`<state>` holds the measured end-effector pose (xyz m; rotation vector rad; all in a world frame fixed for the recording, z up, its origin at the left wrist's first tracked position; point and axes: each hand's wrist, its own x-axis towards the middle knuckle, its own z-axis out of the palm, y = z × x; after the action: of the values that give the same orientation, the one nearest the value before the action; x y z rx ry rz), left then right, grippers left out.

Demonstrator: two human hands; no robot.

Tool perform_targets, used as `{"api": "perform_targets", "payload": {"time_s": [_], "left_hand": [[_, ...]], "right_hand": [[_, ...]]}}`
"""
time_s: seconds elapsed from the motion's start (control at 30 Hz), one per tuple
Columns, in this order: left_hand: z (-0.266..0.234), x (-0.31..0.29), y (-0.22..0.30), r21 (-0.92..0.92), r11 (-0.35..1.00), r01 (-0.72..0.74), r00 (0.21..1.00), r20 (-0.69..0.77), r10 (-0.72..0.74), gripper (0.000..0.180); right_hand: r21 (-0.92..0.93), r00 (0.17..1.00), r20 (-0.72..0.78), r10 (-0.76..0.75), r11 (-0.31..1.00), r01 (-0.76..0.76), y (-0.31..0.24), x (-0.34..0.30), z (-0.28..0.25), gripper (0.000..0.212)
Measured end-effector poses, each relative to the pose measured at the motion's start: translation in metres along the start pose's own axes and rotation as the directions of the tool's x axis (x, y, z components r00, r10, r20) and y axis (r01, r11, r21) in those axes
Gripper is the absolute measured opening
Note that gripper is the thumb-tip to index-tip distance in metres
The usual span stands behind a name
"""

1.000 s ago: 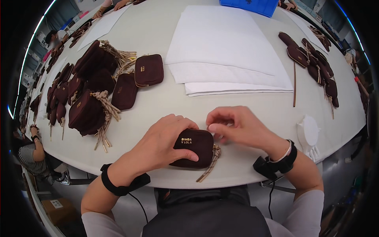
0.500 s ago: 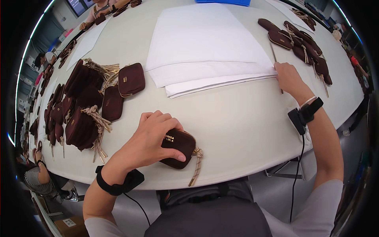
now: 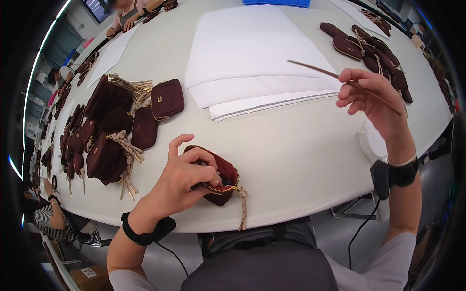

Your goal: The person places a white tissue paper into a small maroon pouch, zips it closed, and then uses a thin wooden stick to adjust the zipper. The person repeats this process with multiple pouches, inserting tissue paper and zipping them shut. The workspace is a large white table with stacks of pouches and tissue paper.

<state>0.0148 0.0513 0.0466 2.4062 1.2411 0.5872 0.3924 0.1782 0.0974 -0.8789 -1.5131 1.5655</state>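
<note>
A dark burgundy zip pouch [image 3: 221, 198] stands at the near edge of the table with its zipper undone. Its mouth gapes, showing red lining, and a knotted beige cord [image 3: 243, 209] hangs from the zipper end. My left hand [image 3: 182, 182] grips the pouch at its open side, some fingers reaching into the mouth and the index finger raised. Raised over the table on the right, my right hand [image 3: 376, 99] holds a thin brown stick [image 3: 310, 67] between thumb and fingers, its tip pointing up and left.
Stacked burgundy pouches [image 3: 104, 157] with cords lie to the left, two more flat beside them. White paper sheets [image 3: 252, 48] cover the middle. Another pouch pile [image 3: 349, 47] is at the far right, with a blue bin [image 3: 276, 2] at the back. Other people sit at the left.
The pouch was closed and lying under my left hand; now it is unzipped and tipped up. My right hand has lifted off the table beside the paper, with the stick.
</note>
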Motion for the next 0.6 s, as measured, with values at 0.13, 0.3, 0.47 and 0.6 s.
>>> {"api": "perform_targets", "payload": {"time_s": [0.13,0.3,0.47,0.6], "left_hand": [[0.006,-0.009,-0.005,0.131,0.982,-0.132,0.988,-0.057,0.141,0.025],[0.013,-0.018,0.004,0.271,0.935,-0.228,0.946,-0.166,0.279,0.025],[0.016,-0.029,0.007,0.274,0.934,-0.227,0.941,-0.185,0.283,0.021],[0.014,-0.038,0.013,0.342,0.895,-0.285,0.92,-0.166,0.356,0.017]], "right_hand": [[0.349,0.977,0.114,-0.182,0.928,0.132,0.015,-0.02,0.042,0.046],[0.206,0.913,0.076,-0.4,0.903,0.378,0.033,-0.019,0.061,0.037],[0.407,0.887,-0.292,-0.357,0.793,0.453,0.026,-0.013,0.126,0.042],[0.649,0.891,-0.002,-0.454,0.677,0.347,0.035,-0.012,0.138,0.041]]}}
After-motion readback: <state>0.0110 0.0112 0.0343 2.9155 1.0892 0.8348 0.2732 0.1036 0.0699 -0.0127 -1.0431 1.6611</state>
